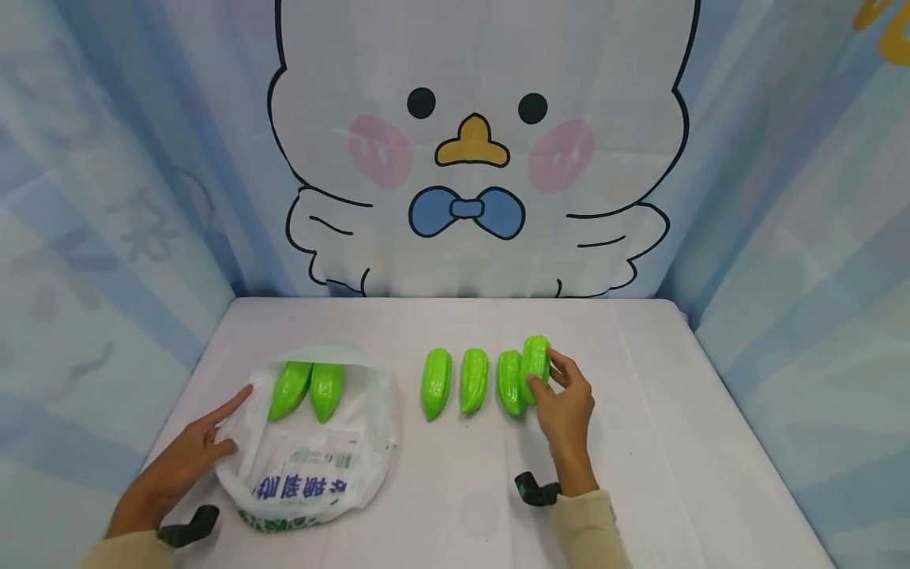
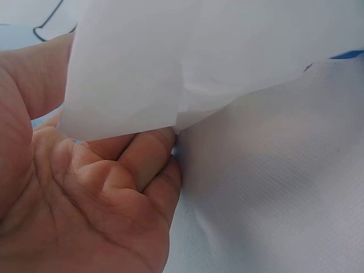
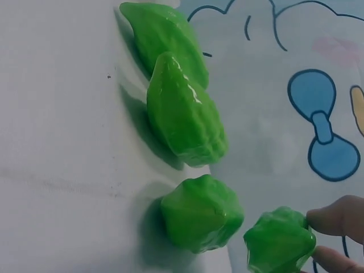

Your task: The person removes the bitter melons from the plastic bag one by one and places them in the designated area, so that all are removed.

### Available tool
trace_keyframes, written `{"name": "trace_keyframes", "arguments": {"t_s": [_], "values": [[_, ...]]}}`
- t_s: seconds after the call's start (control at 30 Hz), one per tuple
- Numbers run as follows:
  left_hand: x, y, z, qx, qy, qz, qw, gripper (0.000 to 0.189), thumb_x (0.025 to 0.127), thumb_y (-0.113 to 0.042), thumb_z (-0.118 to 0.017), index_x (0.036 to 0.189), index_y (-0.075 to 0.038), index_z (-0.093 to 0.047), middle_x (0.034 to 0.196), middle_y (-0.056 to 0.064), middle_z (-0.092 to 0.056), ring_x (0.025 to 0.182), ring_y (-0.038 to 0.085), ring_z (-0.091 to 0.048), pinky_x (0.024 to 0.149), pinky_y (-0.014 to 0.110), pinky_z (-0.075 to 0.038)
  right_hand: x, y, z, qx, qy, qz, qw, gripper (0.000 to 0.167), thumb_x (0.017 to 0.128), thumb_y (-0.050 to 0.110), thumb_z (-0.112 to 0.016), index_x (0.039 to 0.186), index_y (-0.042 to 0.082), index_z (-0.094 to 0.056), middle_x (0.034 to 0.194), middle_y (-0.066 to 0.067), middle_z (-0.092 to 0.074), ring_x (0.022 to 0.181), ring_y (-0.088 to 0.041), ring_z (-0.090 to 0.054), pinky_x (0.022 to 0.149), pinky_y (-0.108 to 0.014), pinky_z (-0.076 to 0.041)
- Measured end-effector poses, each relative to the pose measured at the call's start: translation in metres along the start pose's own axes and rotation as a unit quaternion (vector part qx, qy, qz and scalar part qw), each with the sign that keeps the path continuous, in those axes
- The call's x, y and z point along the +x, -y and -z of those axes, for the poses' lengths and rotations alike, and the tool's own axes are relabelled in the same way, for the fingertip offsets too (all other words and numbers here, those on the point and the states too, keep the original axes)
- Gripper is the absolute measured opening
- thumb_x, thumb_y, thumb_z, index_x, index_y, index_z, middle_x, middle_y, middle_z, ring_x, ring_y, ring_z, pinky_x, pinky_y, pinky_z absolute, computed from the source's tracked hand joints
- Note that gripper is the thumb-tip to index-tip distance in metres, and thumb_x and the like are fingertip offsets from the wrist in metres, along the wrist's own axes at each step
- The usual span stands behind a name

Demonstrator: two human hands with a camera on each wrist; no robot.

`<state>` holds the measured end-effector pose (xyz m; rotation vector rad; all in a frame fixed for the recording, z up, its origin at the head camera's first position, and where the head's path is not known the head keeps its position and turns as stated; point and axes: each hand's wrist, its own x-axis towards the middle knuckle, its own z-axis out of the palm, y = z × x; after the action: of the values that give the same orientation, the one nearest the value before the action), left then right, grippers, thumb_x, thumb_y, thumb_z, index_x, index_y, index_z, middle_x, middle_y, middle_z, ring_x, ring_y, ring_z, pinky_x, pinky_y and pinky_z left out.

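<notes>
The right hand point(image 1: 569, 407) had its thumb and fingers closed in a pinch on the near part and right side of a raised green gourd point(image 1: 535, 370), which stood with its long axis pointing away from the person. Just left of that hand, three more gourds lay side by side on the white counter point(image 1: 654, 442): the nearest gourd point(image 1: 509, 383), partly overlapped by the held one in the head view though a gap showed between them in the right wrist view, then the middle gourd point(image 1: 474, 381), then the far-left gourd point(image 1: 437, 384). Well apart from the right hand, the left hand point(image 1: 186, 458) was at the left edge of a white plastic bag point(image 1: 380, 454), its index finger stretched along the rim and its thumb spread away, the film passing between them. Inside the bag's mouth lay two bagged gourds point(image 1: 327, 392), to the right of the left hand, with printed lettering nearer the person.
</notes>
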<state>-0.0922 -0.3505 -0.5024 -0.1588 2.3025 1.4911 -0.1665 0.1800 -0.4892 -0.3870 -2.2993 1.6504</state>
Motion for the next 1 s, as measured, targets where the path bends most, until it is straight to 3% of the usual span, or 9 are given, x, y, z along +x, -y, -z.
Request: {"name": "trace_keyframes", "arguments": {"t_s": [0.73, 1.0], "values": [[-0.002, -0.004, -0.002, 0.000, 0.000, 0.013, 0.9999, 0.095, 0.095, -0.002, -0.059, 0.172, -0.023, -0.007, 0.178, 0.014, 0.010, 0.161, 0.052, 0.014, 0.120, 0.082, 0.000, 0.010, -0.028, 0.014, -0.064, 0.002, -0.059, 0.9962, 0.054, 0.097, 0.006, -0.070, 0.150, 0.008, -0.059, 0.157, -0.023, -0.055, 0.147, -0.041, -0.052, 0.114, -0.053, -0.051], [0.000, -0.002, -0.002, -0.008, 0.000, 0.009, 0.9999, 0.095, 0.095, -0.003, -0.061, 0.172, -0.023, -0.009, 0.179, 0.013, 0.010, 0.161, 0.050, 0.016, 0.120, 0.082, 0.001, 0.005, -0.024, 0.011, -0.062, -0.055, 0.003, 0.9966, 0.051, 0.096, 0.006, -0.073, 0.145, 0.007, -0.064, 0.158, -0.020, -0.055, 0.152, -0.039, -0.047, 0.119, -0.055, -0.046]]}}
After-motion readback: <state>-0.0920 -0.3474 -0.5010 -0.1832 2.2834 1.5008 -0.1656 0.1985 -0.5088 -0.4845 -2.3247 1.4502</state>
